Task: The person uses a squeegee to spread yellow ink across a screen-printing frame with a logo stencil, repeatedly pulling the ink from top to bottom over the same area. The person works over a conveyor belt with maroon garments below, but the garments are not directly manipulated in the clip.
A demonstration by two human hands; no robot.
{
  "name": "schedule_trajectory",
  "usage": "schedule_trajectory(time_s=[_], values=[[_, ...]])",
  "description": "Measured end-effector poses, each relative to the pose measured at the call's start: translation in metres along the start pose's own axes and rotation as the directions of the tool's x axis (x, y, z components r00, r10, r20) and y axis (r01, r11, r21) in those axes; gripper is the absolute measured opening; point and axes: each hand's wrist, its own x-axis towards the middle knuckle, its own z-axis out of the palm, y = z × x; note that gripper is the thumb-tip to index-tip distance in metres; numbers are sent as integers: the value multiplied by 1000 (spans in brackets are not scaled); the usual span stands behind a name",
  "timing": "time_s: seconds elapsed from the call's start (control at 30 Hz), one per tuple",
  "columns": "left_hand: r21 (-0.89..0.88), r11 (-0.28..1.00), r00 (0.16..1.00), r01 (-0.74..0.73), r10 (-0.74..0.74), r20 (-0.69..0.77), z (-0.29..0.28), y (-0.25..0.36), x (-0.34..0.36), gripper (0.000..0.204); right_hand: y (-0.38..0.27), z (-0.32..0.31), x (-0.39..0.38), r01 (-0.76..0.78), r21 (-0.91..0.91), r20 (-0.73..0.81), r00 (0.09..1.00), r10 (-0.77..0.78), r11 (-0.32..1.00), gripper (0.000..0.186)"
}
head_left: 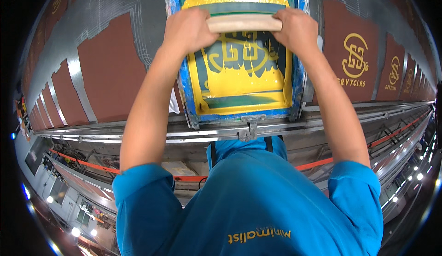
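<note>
Both my hands grip a squeegee with a pale wooden handle (245, 23) across the upper part of a blue-framed printing screen (193, 119). My left hand (189, 30) is closed round its left end and my right hand (296, 29) round its right end. Bright yellow ink (239, 83) spreads over the screen below the handle, around a dark stencil design. A metal bracket (250, 128) is fixed at the screen's near edge, on a rail.
Brown fabric pieces (106, 72) lie on the long grey table on both sides, those at right bearing yellow printed designs (354, 60). A metal rail (336, 121) runs along the near edge. Below it are an orange bar (92, 164) and more metal framework.
</note>
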Motion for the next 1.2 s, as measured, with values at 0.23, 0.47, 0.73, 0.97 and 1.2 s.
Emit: schedule_trajectory(time_s=[0.23,0.47,0.73,0.97,1.2], values=[[-127,991,994,-33,20,-107,76,45,-164,39,-46,-20,-167,60,131,20,998,-64,989,18],[-101,994,999,33,-35,-23,81,72,-220,42,-51,-54,-217,55,337,188,974,-124,940,55],[-193,956,970,-221,194,-148,101,105,-216,42,92,22,-107,-451,726,-30,733,680,519,49],[-187,940,931,-284,224,-288,101,88,-244,42,58,7,-77,-370,713,-151,748,647,595,42],[-120,937,877,-327,254,-408,59,-73,-262,32,-103,20,-38,-254,728,-243,773,585,637,36]])
